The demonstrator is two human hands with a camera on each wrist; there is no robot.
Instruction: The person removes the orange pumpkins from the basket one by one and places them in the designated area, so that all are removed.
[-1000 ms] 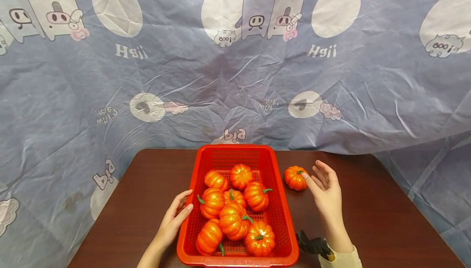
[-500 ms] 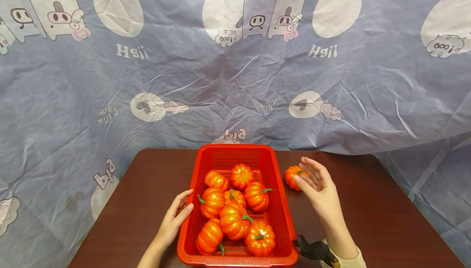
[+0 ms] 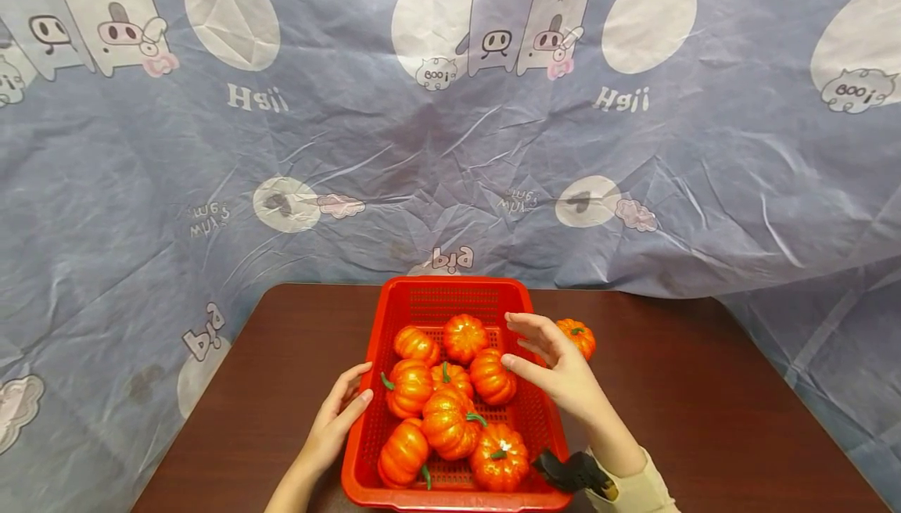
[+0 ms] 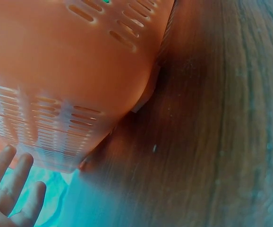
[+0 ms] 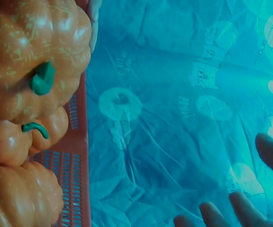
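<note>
A red plastic basket holds several small orange pumpkins with green stems, one of them a glossy pumpkin on top of the others. My left hand touches the basket's left rim with thumb and fingertips. In the left wrist view its fingers look fairly straight beside the slotted wall. Above the right rim hovers my right hand, empty, thumb apart from the loosely bent fingers. It partly covers a pumpkin in the basket. Outside, to the right, a single pumpkin lies on the table, partly behind my hand.
The dark brown table extends on both sides of the basket. Behind it hangs a wrinkled blue-grey cloth with printed cartoon pigs. A black strap sits at my right wrist.
My right hand has moved left from beside the lone pumpkin to above the basket's right side, without taking that pumpkin. My left hand stays at the rim.
</note>
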